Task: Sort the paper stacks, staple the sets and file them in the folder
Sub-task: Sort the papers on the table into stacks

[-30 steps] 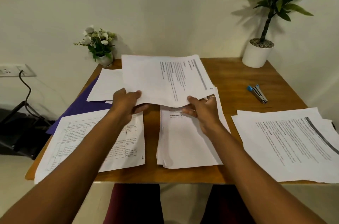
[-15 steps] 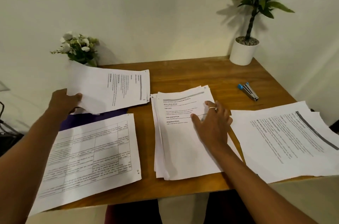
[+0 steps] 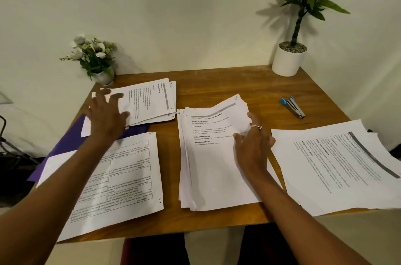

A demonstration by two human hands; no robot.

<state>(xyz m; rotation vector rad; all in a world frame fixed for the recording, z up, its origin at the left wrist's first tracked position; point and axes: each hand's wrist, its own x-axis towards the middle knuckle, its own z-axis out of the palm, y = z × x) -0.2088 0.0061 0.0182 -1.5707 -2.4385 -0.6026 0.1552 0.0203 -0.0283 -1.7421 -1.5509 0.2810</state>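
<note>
My right grip point(image 3: 252, 143) pinches the right edge of the top sheets of the middle stack point(image 3: 212, 167), thumb on the print and fingers curled round the lifted edge. My left grip point(image 3: 106, 112) is spread flat, fingers straight, over the near end of another stack point(image 3: 149, 99), which lies partly on the purple folder point(image 3: 65, 145). Just below that grip lies a sheet printed with a grid point(image 3: 121, 178). To the right of my right grip sits a third stack point(image 3: 336, 167), and beyond it the stapler point(image 3: 293, 107) on the table point(image 3: 217, 84). Flowers point(image 3: 93, 54) and a potted plant point(image 3: 288, 60) stand at the far corners.
</note>
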